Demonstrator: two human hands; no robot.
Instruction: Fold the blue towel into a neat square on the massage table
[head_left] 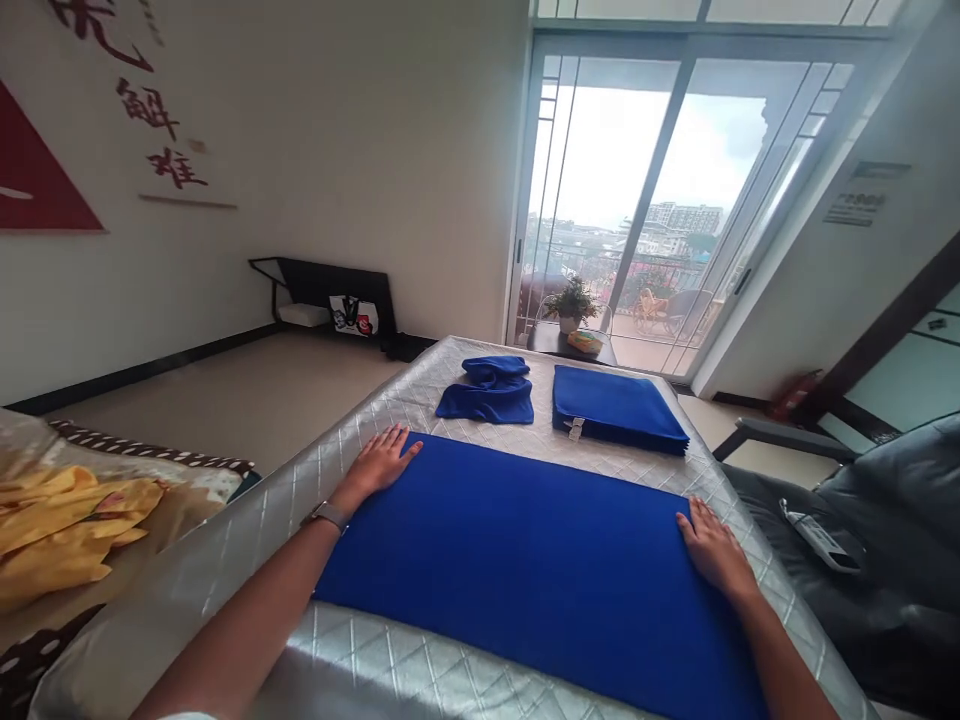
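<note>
A large blue cloth (525, 560) lies spread flat on a silver quilted surface (360, 660). My left hand (382, 462) rests flat, fingers stretched out, on the cloth's far left corner; a watch is on that wrist. My right hand (712, 545) lies flat on the cloth's right edge with fingers extended. Neither hand holds anything. Beyond the cloth lie a crumpled blue cloth (487, 392) and a neat stack of folded blue cloths (615, 405) with a white tag.
A yellow fabric (60, 525) lies on a patterned cover at the left. A dark chair with a remote control (821, 540) stands at the right. Ahead, a potted plant (571, 305) sits on a small table by glass balcony doors (660, 190).
</note>
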